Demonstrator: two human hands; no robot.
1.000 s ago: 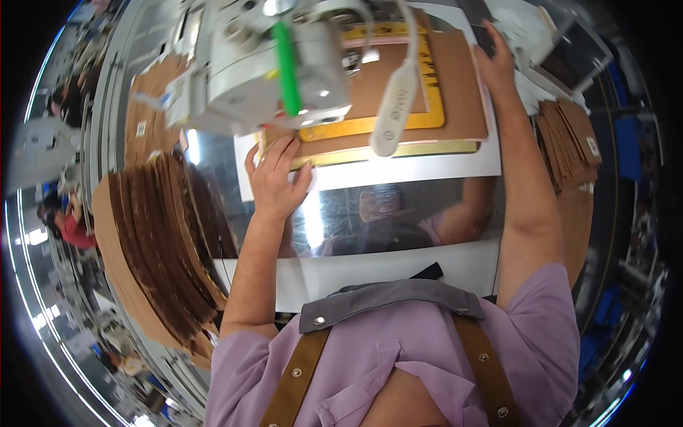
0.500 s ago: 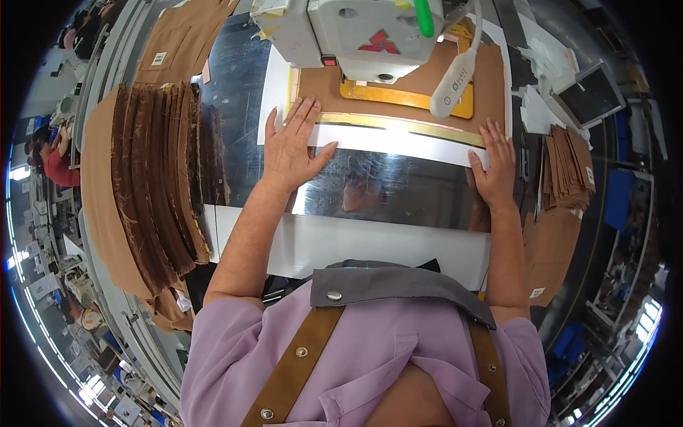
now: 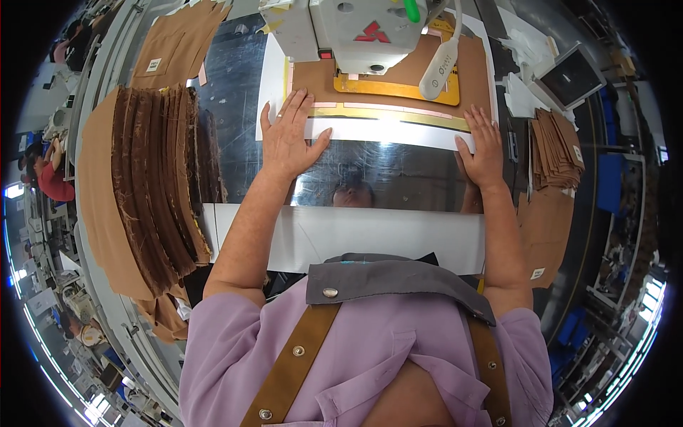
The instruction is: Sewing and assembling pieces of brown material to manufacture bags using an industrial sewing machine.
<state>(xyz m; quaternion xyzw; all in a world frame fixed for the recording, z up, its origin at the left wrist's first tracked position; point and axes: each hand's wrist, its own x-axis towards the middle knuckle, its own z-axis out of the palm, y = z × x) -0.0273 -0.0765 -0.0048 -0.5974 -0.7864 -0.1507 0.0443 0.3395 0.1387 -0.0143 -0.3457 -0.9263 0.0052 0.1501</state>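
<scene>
My left hand (image 3: pixel 290 139) lies flat with fingers spread, at the near left corner of a white sheet (image 3: pixel 384 131). Its fingertips reach the brown fabric piece (image 3: pixel 313 80) lying on that sheet. My right hand (image 3: pixel 485 151) rests open at the sheet's near right corner, thumb apart from the fingers. Between the hands, a yellow strip (image 3: pixel 363 112) with pink pieces runs along the fabric's near edge. A yellow clamp frame (image 3: pixel 388 90) presses on the fabric under the sewing machine head (image 3: pixel 366 43). Neither hand holds anything.
A shiny metal plate (image 3: pixel 398 171) lies under the sheet. Thick stacked brown fabric (image 3: pixel 153 185) stands left, with another brown piece (image 3: pixel 163 57) behind. Brown pieces (image 3: pixel 555 153) and a screen (image 3: pixel 569 77) are at right. A white hanging controller (image 3: pixel 438 69) dangles ahead.
The view has shifted and turned slightly, so the machine, sheet and fabric appear a little higher and farther left. Both hands stay flat at the sheet's near corners.
</scene>
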